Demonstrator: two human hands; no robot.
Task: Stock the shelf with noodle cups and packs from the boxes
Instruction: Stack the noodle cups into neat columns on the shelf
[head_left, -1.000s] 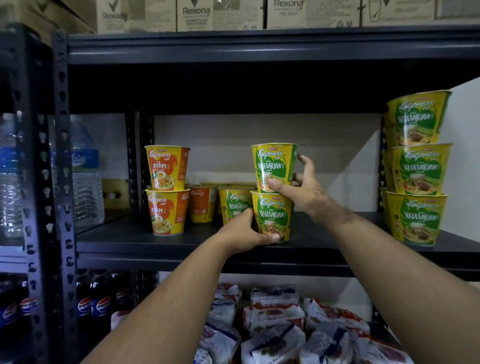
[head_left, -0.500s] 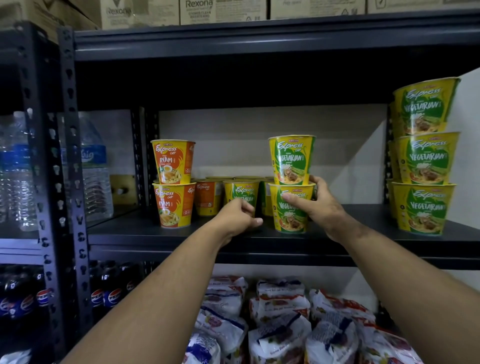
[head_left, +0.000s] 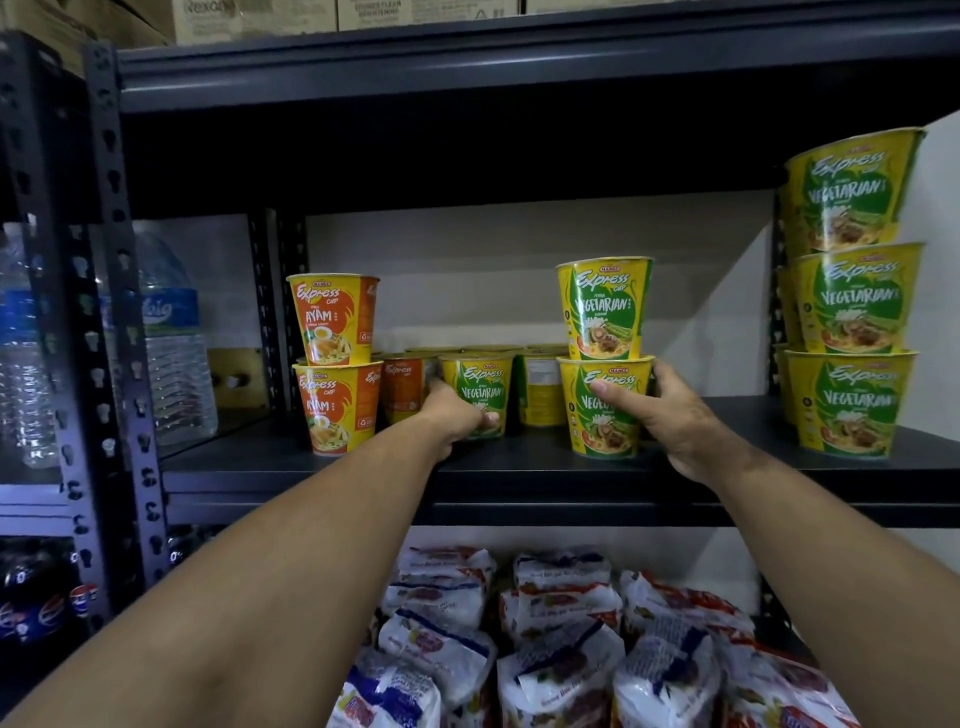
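Note:
On the dark metal shelf (head_left: 519, 467) two green vegetarian noodle cups stand stacked in the middle. My right hand (head_left: 670, 415) grips the lower cup (head_left: 602, 421), thumb across its front; the upper cup (head_left: 605, 309) rests on it. My left hand (head_left: 454, 413) reaches to a single green vegetarian cup (head_left: 483, 389) further back and curls around its lower left side. Two orange ayam cups (head_left: 335, 364) are stacked at the left. Three green cups (head_left: 852, 296) are stacked at the right end.
More cups (head_left: 540, 387) stand in a back row behind the hands. Noodle packs (head_left: 561, 634) fill the shelf below. Water bottles (head_left: 171, 338) and cola bottles (head_left: 47, 608) sit in the left bay. Cardboard boxes (head_left: 415, 10) lie on the top shelf.
My right hand slid from the upper cup down to the lower cup of the middle stack. My left hand left that stack and moved left and back to the single green cup.

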